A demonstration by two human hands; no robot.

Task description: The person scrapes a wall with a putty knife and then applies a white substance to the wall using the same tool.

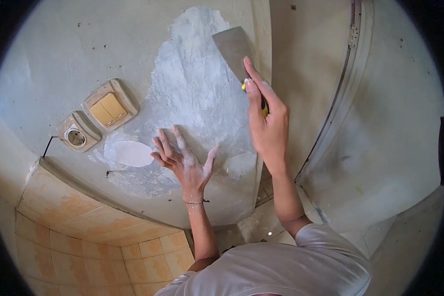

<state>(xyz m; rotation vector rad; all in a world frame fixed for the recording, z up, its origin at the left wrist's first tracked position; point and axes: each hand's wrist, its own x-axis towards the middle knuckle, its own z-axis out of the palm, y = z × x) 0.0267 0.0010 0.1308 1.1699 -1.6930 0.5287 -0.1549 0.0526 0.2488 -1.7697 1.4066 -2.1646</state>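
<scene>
Right hand (270,118) closed round the black-and-yellow handle of a putty knife (233,48), thumb and forefinger up along it; wide metal blade points up and left, over the right edge of a scraped whitish patch (190,74) on the wall (128,29), near the wall's right edge. Can't tell if blade touches. Left hand (186,165) holds nothing, fingers spread wide over the lower part of the patch, white dust on them. Left of it, a smooth white oval (134,153); farther up-left, a socket (77,137) and a double switch (108,109), side by side.
</scene>
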